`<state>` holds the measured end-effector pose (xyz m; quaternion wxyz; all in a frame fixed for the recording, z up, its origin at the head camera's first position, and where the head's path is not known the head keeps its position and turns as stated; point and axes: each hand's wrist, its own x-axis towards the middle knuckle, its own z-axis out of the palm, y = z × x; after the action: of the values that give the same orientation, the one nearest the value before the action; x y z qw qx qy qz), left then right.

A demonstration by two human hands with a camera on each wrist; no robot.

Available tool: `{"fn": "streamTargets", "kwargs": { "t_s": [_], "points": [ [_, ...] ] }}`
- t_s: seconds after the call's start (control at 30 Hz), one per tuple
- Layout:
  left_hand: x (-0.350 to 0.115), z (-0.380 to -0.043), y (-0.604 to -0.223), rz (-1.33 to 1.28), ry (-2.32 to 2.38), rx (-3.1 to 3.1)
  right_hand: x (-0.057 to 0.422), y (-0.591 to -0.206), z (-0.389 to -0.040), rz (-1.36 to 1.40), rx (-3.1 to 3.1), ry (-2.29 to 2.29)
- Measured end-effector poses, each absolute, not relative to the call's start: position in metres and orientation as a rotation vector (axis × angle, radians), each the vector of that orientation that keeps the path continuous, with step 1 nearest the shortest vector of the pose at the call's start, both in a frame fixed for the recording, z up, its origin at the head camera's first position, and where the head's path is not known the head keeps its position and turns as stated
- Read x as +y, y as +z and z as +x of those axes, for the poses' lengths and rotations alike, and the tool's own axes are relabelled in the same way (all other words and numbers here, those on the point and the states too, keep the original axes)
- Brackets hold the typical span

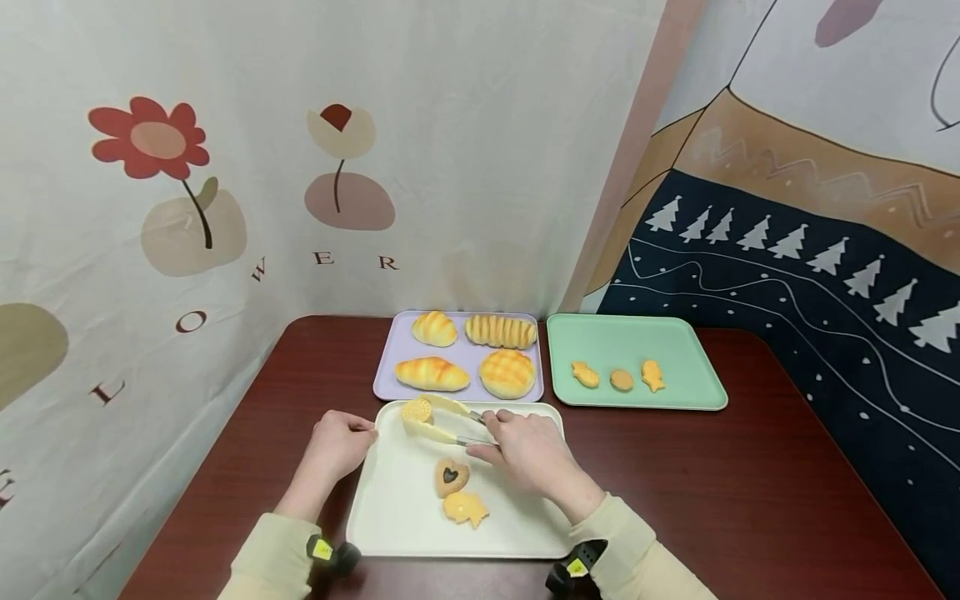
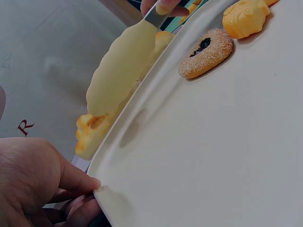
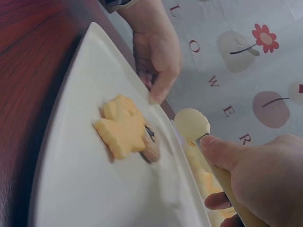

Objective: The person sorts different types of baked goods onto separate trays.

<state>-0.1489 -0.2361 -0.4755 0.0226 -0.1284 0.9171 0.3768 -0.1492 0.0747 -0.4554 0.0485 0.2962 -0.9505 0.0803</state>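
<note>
I have the right hand [image 1: 528,450] curled round the tongs [image 1: 431,431], a round cookie [image 1: 417,411] between their tips at the far-left corner of the white tray [image 1: 393,521]; whether they grip it, I can't tell. My left hand [image 1: 339,447] pinches the tray's rim, some fingers hidden.

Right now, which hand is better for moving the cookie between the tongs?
Probably the right hand: it holds the tongs, and the cookie is between their tips. The left hand is busy pinching the edge of the white tray.
</note>
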Motion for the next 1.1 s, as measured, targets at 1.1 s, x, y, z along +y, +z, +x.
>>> {"fn": "streamTargets", "kwargs": {
  "t_s": [1.1],
  "points": [
    [-0.236, -0.147, -0.475, -0.385, 1.156, 2.839, 0.177, -0.446, -0.164, 0.572, -2.865, 0.427]
  ]
}}
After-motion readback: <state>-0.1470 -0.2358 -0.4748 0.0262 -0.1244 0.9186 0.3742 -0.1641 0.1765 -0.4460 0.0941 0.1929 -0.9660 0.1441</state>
